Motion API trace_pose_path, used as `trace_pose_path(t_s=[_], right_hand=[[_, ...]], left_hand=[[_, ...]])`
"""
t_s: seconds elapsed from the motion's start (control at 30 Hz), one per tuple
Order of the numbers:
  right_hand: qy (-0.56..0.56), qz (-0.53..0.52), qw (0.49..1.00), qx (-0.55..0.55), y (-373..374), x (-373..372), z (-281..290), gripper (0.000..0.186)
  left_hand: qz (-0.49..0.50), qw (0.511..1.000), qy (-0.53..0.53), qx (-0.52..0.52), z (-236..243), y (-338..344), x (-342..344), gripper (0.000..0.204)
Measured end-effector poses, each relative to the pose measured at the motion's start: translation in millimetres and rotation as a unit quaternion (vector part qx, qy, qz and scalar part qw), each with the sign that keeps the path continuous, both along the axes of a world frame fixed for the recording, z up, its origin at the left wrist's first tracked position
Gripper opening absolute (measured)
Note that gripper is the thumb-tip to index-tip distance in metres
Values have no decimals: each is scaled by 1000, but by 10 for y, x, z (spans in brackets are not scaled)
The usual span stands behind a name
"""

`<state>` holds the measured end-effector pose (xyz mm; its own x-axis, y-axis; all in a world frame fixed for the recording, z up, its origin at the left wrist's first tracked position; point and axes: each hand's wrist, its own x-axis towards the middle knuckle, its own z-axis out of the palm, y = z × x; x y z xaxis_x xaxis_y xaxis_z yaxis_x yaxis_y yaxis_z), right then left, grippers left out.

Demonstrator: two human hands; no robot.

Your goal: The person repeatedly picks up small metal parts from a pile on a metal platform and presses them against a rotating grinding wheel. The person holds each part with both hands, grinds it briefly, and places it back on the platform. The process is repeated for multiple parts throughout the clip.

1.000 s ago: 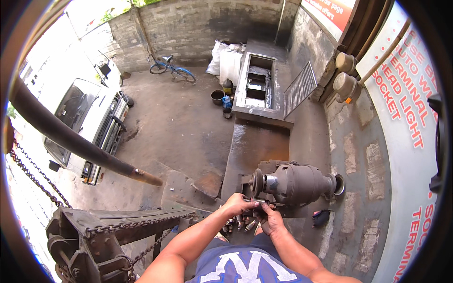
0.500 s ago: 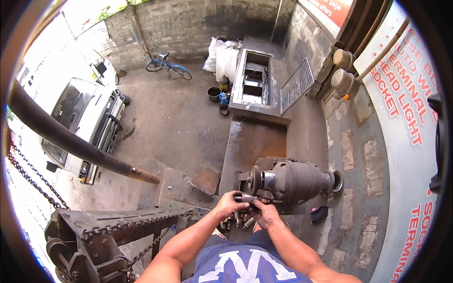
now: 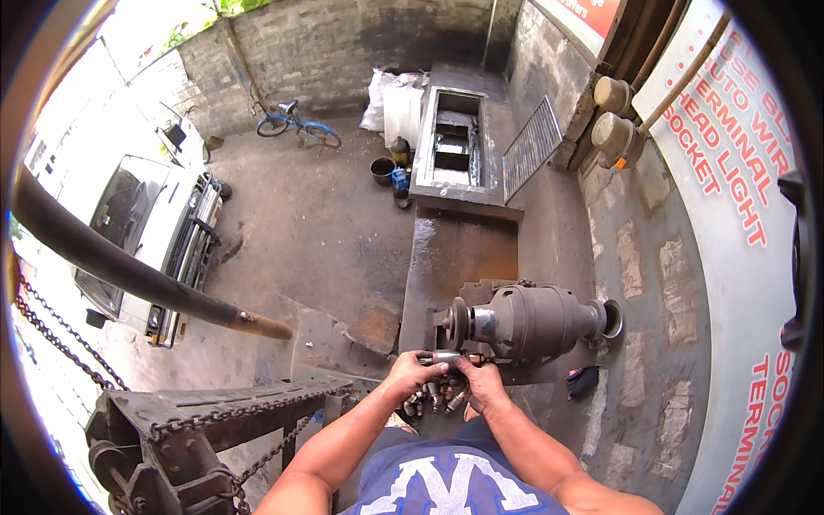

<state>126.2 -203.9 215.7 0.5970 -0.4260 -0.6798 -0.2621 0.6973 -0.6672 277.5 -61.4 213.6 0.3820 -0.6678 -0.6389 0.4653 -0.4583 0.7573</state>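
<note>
In front of my body, my left hand [image 3: 412, 374] and my right hand [image 3: 483, 385] meet around a small metal cylinder [image 3: 445, 356] with a silvery middle and a narrower brassy end, lying roughly level. My left fingers close on its left end; my right thumb presses near its right end. Its exact kind cannot be made out. Below my hands sits a cluster of similar small metal parts [image 3: 436, 396], partly hidden by my fingers. Just beyond my right hand is a large grey bench grinder [image 3: 539, 324], its left wheel [image 3: 458, 323] close to the held cylinder.
A steel frame [image 3: 154, 442] with chains stands at my left, and a thick pipe [image 3: 154, 273] slants above it. A brick wall [image 3: 639, 318] runs along my right. Farther off are a white vehicle [image 3: 142, 232], a blue bicycle [image 3: 299, 127], a bucket [image 3: 383, 172] and a metal-framed basin [image 3: 421, 167].
My hands stay around the metal cylinder, which has shifted slightly and shows more of its brassy right end. The whole view has tilted a little.
</note>
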Motion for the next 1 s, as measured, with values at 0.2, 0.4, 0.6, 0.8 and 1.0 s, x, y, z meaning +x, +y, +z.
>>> trace_pose_path(t_s=[0.2, 0.4, 0.6, 0.8, 1.0], right_hand=[[-19, 53, 997, -46, -71, -50, -17, 20], [37, 30, 999, -17, -82, -42, 11, 23], [-71, 54, 996, 24, -64, -100, -7, 24], [-87, -31, 987, 133, -93, -147, -70, 18], [-218, -3, 972, 88, -9, -165, -124, 28]], left_hand=[[17, 999, 31, -20, -27, 18, -27, 46], [-2, 999, 48, -6, 5, -62, 26, 42], [-2, 999, -39, -6, 28, 1, 17, 57], [-54, 984, -148, -85, -45, -48, -71, 67], [-10, 1000, 28, 7, -113, -107, 35, 53]])
